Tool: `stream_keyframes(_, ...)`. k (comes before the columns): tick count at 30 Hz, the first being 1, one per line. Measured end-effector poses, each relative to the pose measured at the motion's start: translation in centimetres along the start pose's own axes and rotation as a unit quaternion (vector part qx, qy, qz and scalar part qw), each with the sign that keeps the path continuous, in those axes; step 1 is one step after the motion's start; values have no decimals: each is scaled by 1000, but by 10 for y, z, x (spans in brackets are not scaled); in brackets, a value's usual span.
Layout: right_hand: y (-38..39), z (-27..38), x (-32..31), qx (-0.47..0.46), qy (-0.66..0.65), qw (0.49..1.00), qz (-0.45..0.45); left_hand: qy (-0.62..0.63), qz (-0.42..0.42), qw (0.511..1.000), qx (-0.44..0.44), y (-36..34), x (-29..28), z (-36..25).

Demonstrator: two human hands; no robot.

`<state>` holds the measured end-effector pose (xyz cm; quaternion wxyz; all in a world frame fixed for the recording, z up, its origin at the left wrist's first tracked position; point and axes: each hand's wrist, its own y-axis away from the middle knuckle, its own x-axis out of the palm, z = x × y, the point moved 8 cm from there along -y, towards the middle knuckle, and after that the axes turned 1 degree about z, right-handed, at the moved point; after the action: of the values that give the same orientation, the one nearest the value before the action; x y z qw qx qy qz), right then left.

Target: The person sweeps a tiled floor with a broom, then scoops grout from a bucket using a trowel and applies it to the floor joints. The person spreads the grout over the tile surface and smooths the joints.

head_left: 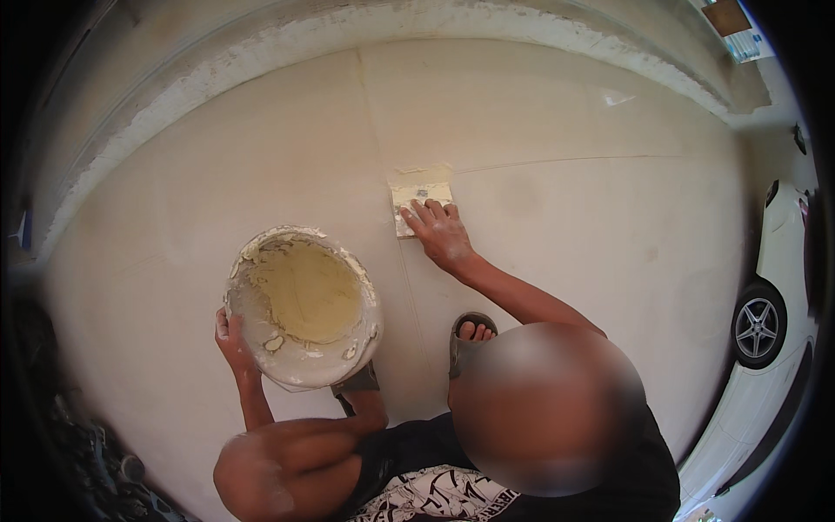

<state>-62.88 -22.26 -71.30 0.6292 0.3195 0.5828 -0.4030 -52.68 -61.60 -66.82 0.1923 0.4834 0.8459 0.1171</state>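
Note:
My left hand [233,337] grips the left side of a round bucket [370,300], which tilts so that its inside faces me. Cream-coloured filler paste [313,291] covers the bucket's bottom, and dried lumps crust its rim. Farther ahead and to the right, my right hand [442,233] is closed on a wide, flat putty knife [424,193] smeared with the same paste. The blade lies against the pale floor [539,252], close to where two thin joint lines meet. A damp-looking cream strip [424,170] shows just beyond the blade's far edge.
My sandalled feet [474,331] stand on the floor behind the bucket and knife, knees bent. A white car [761,383] is parked along the right. Dark cluttered objects [96,452] lie at the lower left. A rough raised edge [487,24] curves across the far side.

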Motion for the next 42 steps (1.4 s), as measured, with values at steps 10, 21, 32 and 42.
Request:
stream_keyframes(10, -4, -4, -5, -18, -7, 1000, -11, 17, 10, 1000, 13, -1, 7, -3)
stream_keyframes(21, 31, -56, -2, 8, 25, 1000, 10, -17, 11, 1000, -6, 3, 2, -3)
stream_keyframes(32, 54, -93, -7, 6, 56, 998, 10, 16, 15, 1000, -4, 3, 5, -3)
stream_keyframes(42, 74, -129, -13, 31, 26, 999, 23, -2, 32, 999, -1, 1, 5, -1)
